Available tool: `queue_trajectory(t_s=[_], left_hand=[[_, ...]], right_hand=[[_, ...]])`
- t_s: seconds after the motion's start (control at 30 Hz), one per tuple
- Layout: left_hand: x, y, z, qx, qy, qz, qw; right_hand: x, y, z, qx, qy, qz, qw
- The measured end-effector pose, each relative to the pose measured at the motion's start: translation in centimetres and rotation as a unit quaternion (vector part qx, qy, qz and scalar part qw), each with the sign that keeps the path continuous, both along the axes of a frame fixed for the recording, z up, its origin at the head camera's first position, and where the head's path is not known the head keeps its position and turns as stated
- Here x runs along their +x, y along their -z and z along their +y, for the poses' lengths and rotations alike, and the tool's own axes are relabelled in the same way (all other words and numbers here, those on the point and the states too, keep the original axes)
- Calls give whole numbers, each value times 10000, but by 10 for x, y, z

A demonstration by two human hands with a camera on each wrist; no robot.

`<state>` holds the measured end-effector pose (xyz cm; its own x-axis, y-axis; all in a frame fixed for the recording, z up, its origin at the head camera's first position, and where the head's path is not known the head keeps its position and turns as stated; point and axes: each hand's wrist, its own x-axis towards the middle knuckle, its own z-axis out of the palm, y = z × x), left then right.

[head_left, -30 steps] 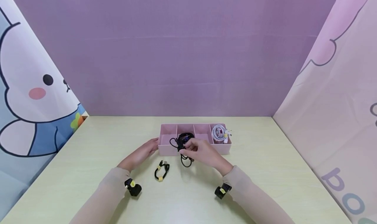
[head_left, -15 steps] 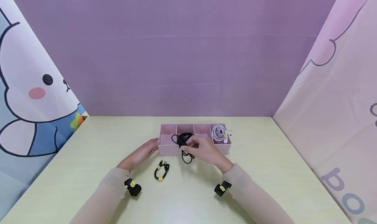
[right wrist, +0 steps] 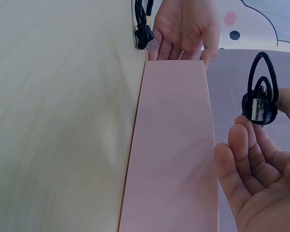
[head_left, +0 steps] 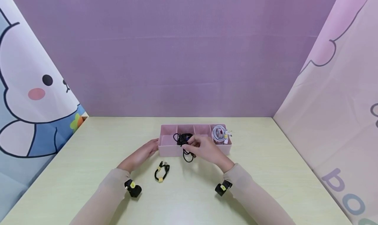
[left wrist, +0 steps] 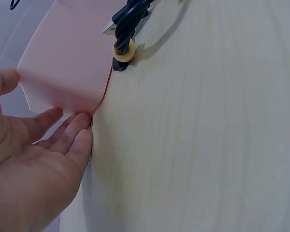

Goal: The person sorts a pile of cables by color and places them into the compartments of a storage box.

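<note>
My right hand (head_left: 205, 149) pinches a bundled black USB cable (head_left: 183, 139) over the front wall of a pink divided box (head_left: 171, 151). In the right wrist view, the cable's metal USB plug (right wrist: 256, 110) and loops show above the fingertips. Part of the bundle covers the second compartment from the left, so what lies in there is hidden. My left hand (head_left: 146, 151) rests against the box's left end. The left wrist view shows its relaxed fingers (left wrist: 76, 135) touching the pink wall low down, the thumb near the upper edge.
On the table (head_left: 97, 146), before the box's left part, lies a short black cable (head_left: 167, 168) with yellow ties. A coiled white cable (head_left: 219, 133) sits in the rightmost compartment, its plug reaching over the edge. A purple backdrop (head_left: 183, 70) rises behind.
My right hand has shifted slightly right with the black USB cable, whose hanging loop has risen a little. The left hand and the box have stayed put.
</note>
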<state>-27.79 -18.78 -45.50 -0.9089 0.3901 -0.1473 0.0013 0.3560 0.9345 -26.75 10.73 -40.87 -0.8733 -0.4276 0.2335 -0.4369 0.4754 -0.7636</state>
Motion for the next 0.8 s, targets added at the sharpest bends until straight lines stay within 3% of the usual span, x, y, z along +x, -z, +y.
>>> queue_trajectory(t_s=[0.5,0.8], left_hand=[[1,-1,0,6,-17,-36,10000],[1,0,-1,132,51,-25,9999]], right_hand=[[-1,-3,3,62,178,-188,9996],[-9,-8,2,95,169,-40,9998]])
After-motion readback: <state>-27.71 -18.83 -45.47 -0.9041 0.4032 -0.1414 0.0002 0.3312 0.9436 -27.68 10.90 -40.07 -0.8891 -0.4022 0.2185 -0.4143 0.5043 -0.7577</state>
